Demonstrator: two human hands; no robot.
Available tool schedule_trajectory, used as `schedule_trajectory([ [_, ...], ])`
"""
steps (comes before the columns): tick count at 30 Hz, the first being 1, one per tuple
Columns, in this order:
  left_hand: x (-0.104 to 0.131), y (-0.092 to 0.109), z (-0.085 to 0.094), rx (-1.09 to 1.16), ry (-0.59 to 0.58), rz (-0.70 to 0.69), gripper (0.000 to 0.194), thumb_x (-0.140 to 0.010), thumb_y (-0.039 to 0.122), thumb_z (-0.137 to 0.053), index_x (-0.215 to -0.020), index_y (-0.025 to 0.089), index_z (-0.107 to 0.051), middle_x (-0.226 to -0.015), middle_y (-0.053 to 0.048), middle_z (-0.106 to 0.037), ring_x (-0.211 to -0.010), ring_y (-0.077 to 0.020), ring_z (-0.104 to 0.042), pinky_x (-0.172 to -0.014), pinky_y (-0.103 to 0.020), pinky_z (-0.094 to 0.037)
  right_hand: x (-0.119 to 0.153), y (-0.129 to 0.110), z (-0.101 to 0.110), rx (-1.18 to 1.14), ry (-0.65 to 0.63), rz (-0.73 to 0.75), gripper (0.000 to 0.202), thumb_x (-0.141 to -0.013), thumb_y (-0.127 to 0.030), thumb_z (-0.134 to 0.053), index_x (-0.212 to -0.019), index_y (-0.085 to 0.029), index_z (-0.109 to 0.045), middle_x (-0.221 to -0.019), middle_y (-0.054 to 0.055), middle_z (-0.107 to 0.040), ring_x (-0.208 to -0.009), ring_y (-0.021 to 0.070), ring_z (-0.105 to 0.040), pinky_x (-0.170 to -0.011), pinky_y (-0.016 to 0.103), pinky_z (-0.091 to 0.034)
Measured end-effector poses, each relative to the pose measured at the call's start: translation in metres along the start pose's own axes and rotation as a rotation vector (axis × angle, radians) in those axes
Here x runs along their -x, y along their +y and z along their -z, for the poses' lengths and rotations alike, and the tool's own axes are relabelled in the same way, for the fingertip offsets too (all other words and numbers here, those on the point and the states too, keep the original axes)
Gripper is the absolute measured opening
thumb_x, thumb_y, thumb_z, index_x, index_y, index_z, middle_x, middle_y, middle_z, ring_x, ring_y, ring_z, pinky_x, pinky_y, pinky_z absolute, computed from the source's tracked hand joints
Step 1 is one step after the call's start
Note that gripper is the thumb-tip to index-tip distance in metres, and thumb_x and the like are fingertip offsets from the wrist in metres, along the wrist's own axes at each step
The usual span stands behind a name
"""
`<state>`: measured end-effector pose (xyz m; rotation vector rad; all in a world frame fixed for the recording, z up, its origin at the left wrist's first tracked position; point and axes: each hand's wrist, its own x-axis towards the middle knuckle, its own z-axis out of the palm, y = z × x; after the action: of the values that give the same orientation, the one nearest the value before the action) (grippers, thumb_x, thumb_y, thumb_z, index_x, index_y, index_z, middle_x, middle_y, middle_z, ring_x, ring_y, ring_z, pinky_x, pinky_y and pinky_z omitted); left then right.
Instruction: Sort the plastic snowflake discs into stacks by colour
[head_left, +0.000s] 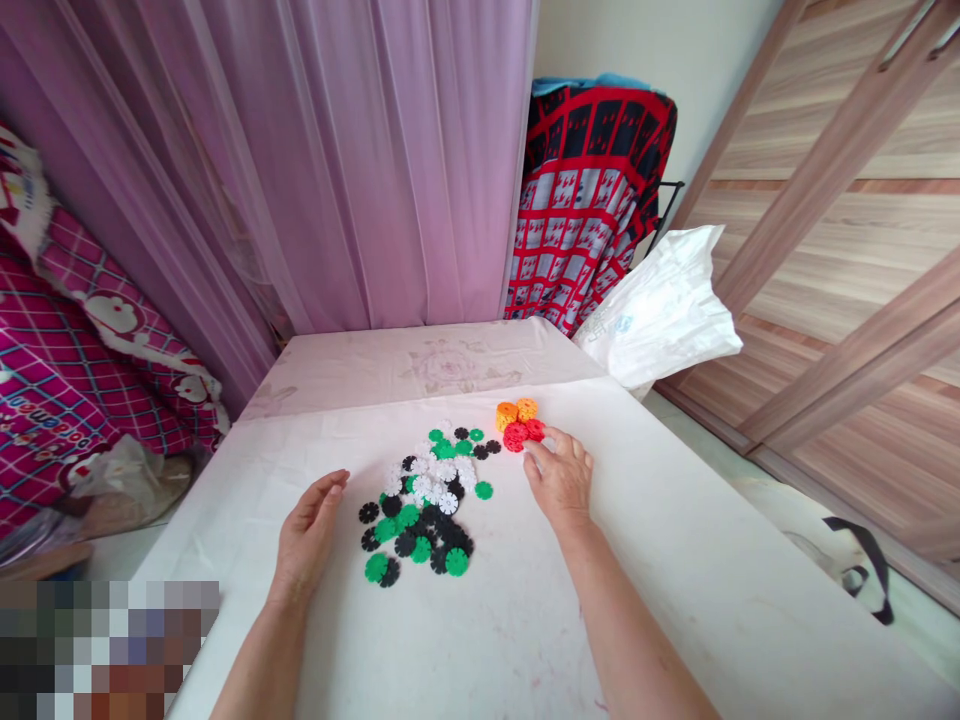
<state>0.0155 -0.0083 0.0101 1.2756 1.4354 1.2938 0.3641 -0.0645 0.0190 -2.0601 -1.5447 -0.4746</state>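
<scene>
Green, black and white notched discs lie in a loose pile, with a green disc (456, 561) at its near edge, a black disc (368, 513) at its left and white discs (431, 480) toward the middle. Beyond the pile to the right stand stacked orange discs (507, 415) beside red discs (516, 436). My right hand (559, 475) reaches to the red discs, its fingertips at their right side; whether it grips one is hidden. Left of the pile, my left hand (311, 530) hovers with fingers loosely bent and apart, holding nothing.
The pieces lie on a table with a pale cloth (652, 500). A white plastic bag (660, 305) stands by its back right corner. Behind are a purple curtain (390, 160) and a red checked cloth (570, 210); wooden cabinet doors (825, 230) are at the right.
</scene>
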Motion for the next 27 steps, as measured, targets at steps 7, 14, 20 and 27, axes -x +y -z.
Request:
schedule_trajectory([
  [7, -0.001, -0.001, 0.000, 0.026, -0.003, 0.019, 0.054, -0.070, 0.064, -0.067, -0.103, 0.021, -0.070, -0.121, -0.010, -0.071, -0.115, -0.0279, -0.063, -0.109, -0.047, -0.041, 0.001, -0.002, -0.002, -0.034, 0.040, -0.001, 0.022, -0.086, -0.019, -0.058, -0.098, -0.026, -0.075, -0.122, 0.008, -0.063, -0.106, 0.0251, -0.050, -0.084, 0.037, -0.032],
  [14, -0.001, -0.003, 0.000, -0.002, -0.004, -0.003, 0.055, -0.072, 0.065, -0.065, -0.104, 0.021, -0.070, -0.122, -0.011, -0.070, -0.118, -0.0286, -0.061, -0.111, -0.047, -0.039, 0.003, -0.049, -0.017, -0.195, -0.154, 0.153, 0.022, -0.087, -0.024, -0.060, -0.106, -0.022, -0.072, -0.101, 0.006, -0.069, -0.094, 0.0205, -0.057, -0.086, 0.031, -0.038],
  [20, 0.000, -0.004, -0.001, -0.025, 0.000, -0.014, 0.052, -0.074, 0.063, -0.063, -0.104, 0.021, -0.071, -0.120, -0.010, -0.071, -0.118, -0.0277, -0.062, -0.110, -0.045, -0.041, 0.001, -0.077, -0.023, -0.142, -0.312, 0.087, 0.020, -0.084, -0.035, -0.066, -0.096, -0.021, -0.073, -0.095, 0.006, -0.068, -0.093, 0.0219, -0.059, -0.081, 0.031, -0.040],
  [27, 0.001, -0.003, -0.001, -0.031, -0.019, -0.036, 0.054, -0.074, 0.064, -0.063, -0.105, 0.021, -0.071, -0.118, -0.010, -0.072, -0.115, -0.0270, -0.064, -0.106, -0.043, -0.044, 0.004, -0.078, -0.031, -0.200, -0.289, 0.033, 0.018, -0.083, -0.031, -0.067, -0.096, -0.021, -0.073, -0.094, 0.006, -0.068, -0.092, 0.0201, -0.060, -0.080, 0.030, -0.040],
])
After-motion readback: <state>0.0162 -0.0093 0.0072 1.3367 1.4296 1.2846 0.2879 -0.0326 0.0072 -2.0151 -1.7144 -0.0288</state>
